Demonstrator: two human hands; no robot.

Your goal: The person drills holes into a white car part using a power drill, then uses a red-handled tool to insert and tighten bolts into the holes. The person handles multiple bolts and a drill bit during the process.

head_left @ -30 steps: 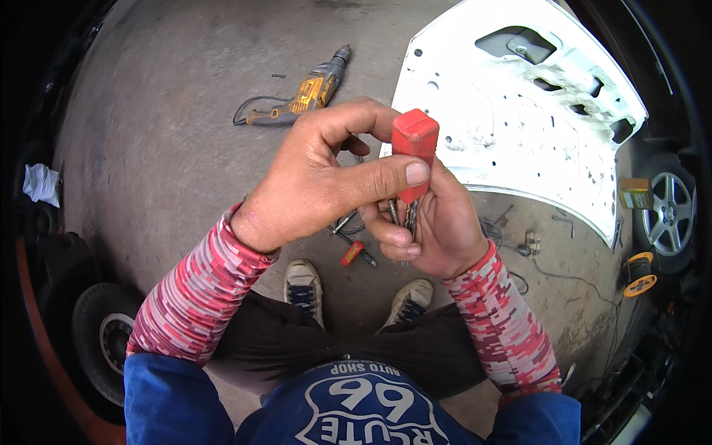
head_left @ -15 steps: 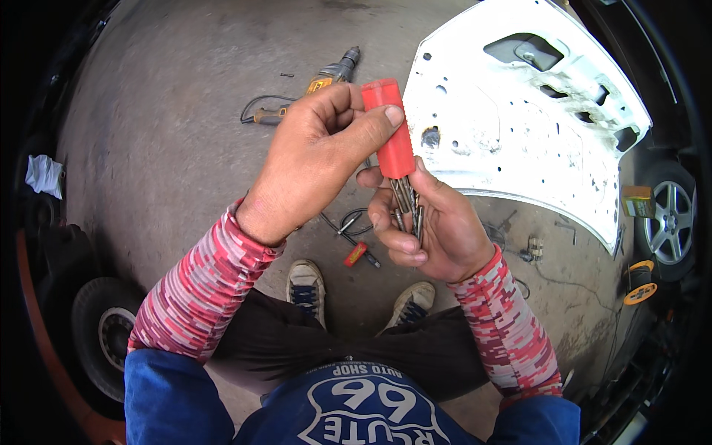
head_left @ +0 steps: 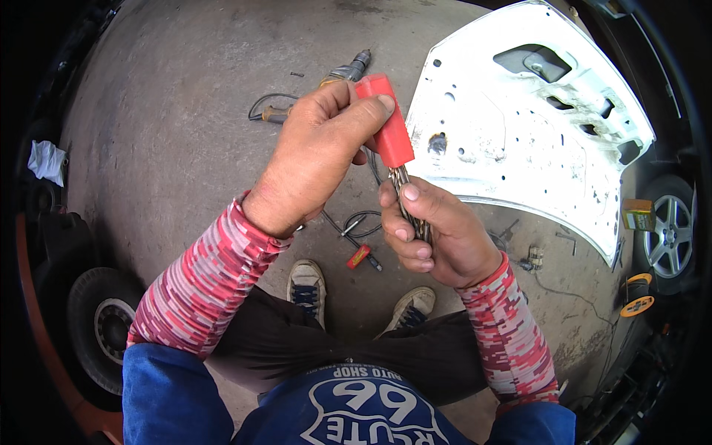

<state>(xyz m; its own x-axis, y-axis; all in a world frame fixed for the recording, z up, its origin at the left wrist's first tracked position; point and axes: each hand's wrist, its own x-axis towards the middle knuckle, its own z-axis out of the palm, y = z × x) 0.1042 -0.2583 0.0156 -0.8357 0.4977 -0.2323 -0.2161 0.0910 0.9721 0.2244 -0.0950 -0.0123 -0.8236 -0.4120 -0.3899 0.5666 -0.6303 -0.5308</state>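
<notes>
Two hands meet above a grey concrete floor (head_left: pixel 170 141), which is stained and dusty. The left hand (head_left: pixel 315 152) closes its fingers around a red plastic case (head_left: pixel 386 122), and the thumb lies along the top of the case. The right hand (head_left: pixel 437 233) makes a fist around a bundle of metal drill bits (head_left: pixel 408 200); the upper ends of the bits are inside the open bottom of the case. Both things are in the air, over the middle of the floor, above the person's shoes (head_left: pixel 308 285).

On the floor, near its far edge, lies a power drill (head_left: pixel 345 72) with a dark cable. A white car panel (head_left: pixel 519 141) lies flat toward the far right corner. A small red tool (head_left: pixel 359 256) lies just beyond the shoes. A car wheel (head_left: pixel 671 226) stands at the right edge, and a loose tyre (head_left: pixel 100 326) at the left edge. A white rag (head_left: pixel 46 161) lies at the far left.
</notes>
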